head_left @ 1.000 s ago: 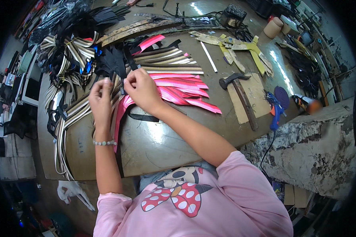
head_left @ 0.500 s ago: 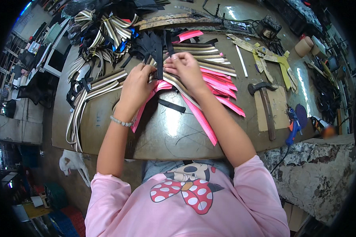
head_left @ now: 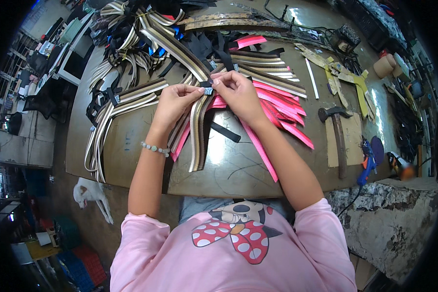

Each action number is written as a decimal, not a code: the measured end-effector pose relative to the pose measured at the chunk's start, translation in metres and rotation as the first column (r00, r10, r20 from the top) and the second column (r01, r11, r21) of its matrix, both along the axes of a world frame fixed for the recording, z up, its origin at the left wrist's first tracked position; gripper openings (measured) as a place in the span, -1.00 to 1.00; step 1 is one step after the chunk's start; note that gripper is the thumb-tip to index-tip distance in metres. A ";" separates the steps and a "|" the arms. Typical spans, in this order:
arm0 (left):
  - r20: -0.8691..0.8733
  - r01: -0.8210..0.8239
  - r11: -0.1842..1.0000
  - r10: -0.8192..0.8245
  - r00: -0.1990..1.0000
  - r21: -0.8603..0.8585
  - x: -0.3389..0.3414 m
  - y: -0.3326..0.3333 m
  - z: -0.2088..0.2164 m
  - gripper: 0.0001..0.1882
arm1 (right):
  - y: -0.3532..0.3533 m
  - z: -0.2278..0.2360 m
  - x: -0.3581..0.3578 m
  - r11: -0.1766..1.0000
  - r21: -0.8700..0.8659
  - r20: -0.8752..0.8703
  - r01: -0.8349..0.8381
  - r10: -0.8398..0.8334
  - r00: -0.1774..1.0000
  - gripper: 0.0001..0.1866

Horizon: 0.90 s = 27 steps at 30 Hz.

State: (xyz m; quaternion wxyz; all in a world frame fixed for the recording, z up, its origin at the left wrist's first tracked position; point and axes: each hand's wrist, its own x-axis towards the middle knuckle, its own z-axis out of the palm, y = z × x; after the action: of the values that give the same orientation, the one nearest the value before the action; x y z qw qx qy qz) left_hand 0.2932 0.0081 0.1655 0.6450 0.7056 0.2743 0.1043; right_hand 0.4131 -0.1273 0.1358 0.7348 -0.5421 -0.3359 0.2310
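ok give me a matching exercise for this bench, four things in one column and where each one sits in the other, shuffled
Things
1. hammer with a dark metal head and wooden handle
2. blue glue gun
3. white cat
4. small grey metal buckle

Places
A. on the floor, left of the table
B. pinched between the fingertips of the left hand and right hand
C. at the table's right edge, right of the hammer
D. lying on a flat brown board

Pairs: 1-D, 2-C, 3-A, 4-B

Head-worn fisheye, steeply down, close
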 end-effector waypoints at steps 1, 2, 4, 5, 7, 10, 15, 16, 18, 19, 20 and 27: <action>-0.002 0.001 1.000 -0.002 1.000 -0.018 0.001 0.003 -0.003 -0.77 | 0.004 -0.003 -0.005 0.999 -0.016 -0.012 0.045 -0.046 0.999 -0.83; -0.003 0.000 0.999 0.000 1.000 -0.039 0.000 0.004 -0.005 -0.76 | 0.004 -0.006 -0.006 0.998 0.033 0.014 0.051 -0.051 0.999 -0.83; 0.054 0.019 0.979 -0.008 0.998 -0.202 -0.001 0.006 -0.004 -0.72 | 0.005 -0.010 -0.006 0.998 -0.001 0.027 0.068 -0.068 0.997 -0.84; 0.013 0.005 0.989 -0.003 1.000 -0.147 -0.001 0.007 -0.001 -0.71 | 0.005 -0.010 -0.006 0.997 -0.021 0.046 0.080 -0.079 0.996 -0.85; -0.067 0.004 0.998 -0.009 0.998 -0.069 0.000 0.006 0.004 -0.69 | 0.004 -0.009 -0.004 0.993 -0.051 0.076 0.107 -0.103 0.992 -0.86; -0.108 0.045 0.985 -0.027 0.994 0.167 0.001 -0.001 0.007 -0.69 | 0.005 -0.006 -0.006 0.986 -0.077 0.125 0.144 -0.134 0.983 -0.87; -0.085 -0.007 0.999 0.011 0.996 0.053 -0.001 0.001 0.005 -0.72 | 0.003 -0.003 -0.011 0.978 -0.083 0.277 0.190 -0.160 0.947 -0.88; -0.090 0.010 1.000 -0.008 0.996 0.025 -0.002 0.003 0.005 -0.75 | 0.004 -0.003 -0.012 0.979 -0.074 0.287 0.192 -0.163 0.944 -0.88; -0.047 0.017 0.999 -0.019 0.999 -0.034 -0.003 0.005 0.004 -0.76 | 0.004 -0.002 -0.012 0.980 -0.067 0.300 0.188 -0.160 0.940 -0.88; -0.030 0.012 0.998 -0.014 0.999 -0.063 -0.004 0.005 0.003 -0.76 | 0.004 -0.002 -0.012 0.980 -0.089 0.304 0.177 -0.142 0.942 -0.88; -0.021 -0.005 0.997 0.003 1.000 -0.072 -0.006 0.005 0.003 -0.76 | 0.004 -0.002 -0.012 0.980 -0.116 0.302 0.161 -0.120 0.946 -0.88; 0.043 -0.018 0.998 0.021 0.999 -0.067 -0.009 0.008 -0.012 -0.77 | 0.006 -0.001 -0.021 0.934 -0.213 0.514 0.288 -0.144 0.846 -0.86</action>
State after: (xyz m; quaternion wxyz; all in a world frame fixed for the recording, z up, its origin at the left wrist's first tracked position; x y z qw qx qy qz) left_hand 0.2844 0.0162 0.1532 0.6730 0.6786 0.2702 0.1167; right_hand 0.3925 -0.1212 0.1351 0.5622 -0.7163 -0.4108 0.0464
